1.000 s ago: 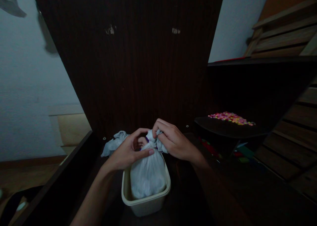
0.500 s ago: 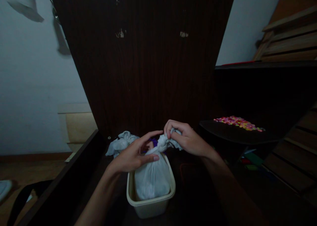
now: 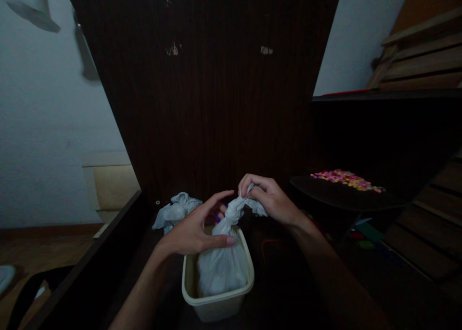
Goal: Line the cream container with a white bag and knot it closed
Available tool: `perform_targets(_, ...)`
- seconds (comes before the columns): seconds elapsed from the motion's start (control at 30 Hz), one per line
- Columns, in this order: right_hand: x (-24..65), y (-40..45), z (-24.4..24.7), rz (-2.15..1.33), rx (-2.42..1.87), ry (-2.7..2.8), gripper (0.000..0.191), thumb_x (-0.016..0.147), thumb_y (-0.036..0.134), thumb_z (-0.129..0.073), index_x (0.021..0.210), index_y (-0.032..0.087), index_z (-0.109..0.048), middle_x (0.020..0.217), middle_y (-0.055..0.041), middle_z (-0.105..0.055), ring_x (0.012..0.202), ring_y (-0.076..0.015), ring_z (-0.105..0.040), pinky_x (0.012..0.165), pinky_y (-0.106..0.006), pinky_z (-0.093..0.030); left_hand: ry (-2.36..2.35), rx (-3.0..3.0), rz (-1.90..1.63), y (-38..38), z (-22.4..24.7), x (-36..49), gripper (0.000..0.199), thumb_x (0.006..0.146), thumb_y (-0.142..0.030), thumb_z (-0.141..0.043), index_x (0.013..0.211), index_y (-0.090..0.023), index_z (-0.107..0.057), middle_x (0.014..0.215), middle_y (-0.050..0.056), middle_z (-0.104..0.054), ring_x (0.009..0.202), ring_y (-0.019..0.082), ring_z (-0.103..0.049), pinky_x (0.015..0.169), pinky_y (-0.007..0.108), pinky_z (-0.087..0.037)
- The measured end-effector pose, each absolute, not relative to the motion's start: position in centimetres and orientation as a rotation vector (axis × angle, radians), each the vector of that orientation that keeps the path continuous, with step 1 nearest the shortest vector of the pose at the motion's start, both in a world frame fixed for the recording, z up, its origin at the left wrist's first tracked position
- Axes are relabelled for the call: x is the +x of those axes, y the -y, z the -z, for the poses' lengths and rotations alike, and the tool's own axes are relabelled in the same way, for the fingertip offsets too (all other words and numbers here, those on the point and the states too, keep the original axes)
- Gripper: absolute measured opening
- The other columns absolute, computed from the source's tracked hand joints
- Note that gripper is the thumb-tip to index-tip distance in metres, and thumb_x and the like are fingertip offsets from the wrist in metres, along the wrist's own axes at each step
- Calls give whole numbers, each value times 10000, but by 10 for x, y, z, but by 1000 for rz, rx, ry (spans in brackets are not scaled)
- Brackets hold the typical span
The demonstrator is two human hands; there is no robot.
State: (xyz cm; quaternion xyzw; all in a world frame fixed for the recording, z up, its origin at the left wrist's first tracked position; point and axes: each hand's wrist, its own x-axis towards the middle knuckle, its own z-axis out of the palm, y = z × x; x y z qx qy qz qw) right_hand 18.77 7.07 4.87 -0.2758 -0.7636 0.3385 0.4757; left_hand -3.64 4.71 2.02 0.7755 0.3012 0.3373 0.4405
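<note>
Sitting nearest me on the dark surface (image 3: 281, 284), a cream, round-cornered plastic tub (image 3: 219, 310) holds a whitish thin plastic bag (image 3: 225, 272), its body down inside the walls and its twisted neck standing above the rim. I can't make out what fills it. The person's left hand (image 3: 193, 230) arches over the tub's left side, fingers and thumb spread apart, the thumb lying across the bag's front; some fingertips are hard to see. From the right, the right hand (image 3: 274, 200) bends inward, fingers clamped on the bag's gathered top. Something purple (image 3: 215, 218) peeks out by the left fingers, mostly hidden. Beyond the left hand lies a crumpled pale-grey plastic bag (image 3: 176, 210), partly covered. Farther right, tiny pink and yellow pieces (image 3: 346, 179) lie heaped on a rounded dark shelf (image 3: 332, 195); underneath is too dim to read.
</note>
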Motion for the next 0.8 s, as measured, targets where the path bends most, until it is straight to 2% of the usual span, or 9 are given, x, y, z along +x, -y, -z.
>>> perform_targets(0.07, 187, -65, -51, -855, -626, 1925, 106, 817, 191, -522, 782, 186, -622, 798, -13, -593, 759, -158, -541, 684, -293, -411, -726, 1895, -964, -47, -20, -30, 732, 780, -325, -835, 1425, -250, -498, 1247, 89, -621, 1091, 232, -598, 956, 369, -485)
perform_targets(0.13, 186, -59, -55, -814, -592, 1996, 63, 835, 231, -585, 809, 187, -621, 822, -12, -584, 784, -162, -544, 710, -300, -423, -659, 1816, -1077, -47, -19, -23, 594, 849, -378, -772, 1378, -230, -548, 1288, 110, -638, 1153, 252, -609, 989, 386, -488)
perform_targets(0.23, 186, -53, -58, -692, -609, 2047, 106, 842, 265, -683, 823, 187, -615, 842, -8, -587, 788, -155, -553, 723, -296, -437, -647, 1705, -1140, -46, -19, -17, 457, 883, -397, -726, 1284, -196, -638, 1153, 102, -722, 1061, 246, -669, 942, 385, -526)
perform_targets(0.37, 187, -52, -57, -653, -646, 2064, 78, 865, 227, -683, 848, 182, -622, 827, 4, -593, 739, -131, -545, 671, -266, -431, -741, 1701, -1075, -44, -20, -17, 288, 852, -367, -753, 1067, -175, -739, 941, 58, -754, 849, 185, -676, 814, 310, -533)
perform_targets(0.47, 188, -52, -58, -576, -623, 2111, 45, 879, 194, -678, 872, 181, -635, 841, 10, -603, 749, -124, -552, 684, -260, -427, -727, 1718, -992, -45, -21, -20, 291, 848, -391, -742, 1041, -173, -730, 828, 25, -709, 736, 151, -619, 713, 267, -488)
perform_targets(0.63, 193, -48, -63, -407, -613, 2167, 61, 890, 137, -674, 920, 183, -646, 891, 4, -633, 809, -130, -587, 746, -271, -437, -802, 1865, -843, -45, -26, -26, 259, 864, -417, -690, 801, -167, -722, 675, -20, -590, 638, 122, -494, 614, 236, -377)
perform_targets(0.7, 193, -46, -65, -392, -624, 2199, 91, 897, 124, -661, 967, 182, -660, 927, -8, -649, 845, -140, -604, 770, -278, -447, -792, 1897, -778, -45, -29, -29, 253, 860, -411, -696, 784, -171, -715, 663, -27, -575, 640, 124, -486, 615, 236, -373)
perform_targets(0.8, 192, -43, -65, -403, -665, 2247, 154, 923, 118, -619, 1044, 188, -683, 982, -27, -648, 897, -154, -615, 796, -288, -462, -734, 1902, -809, -45, -31, -30, 251, 855, -412, -706, 805, -167, -726, 785, 12, -658, 770, 167, -573, 726, 267, -444)
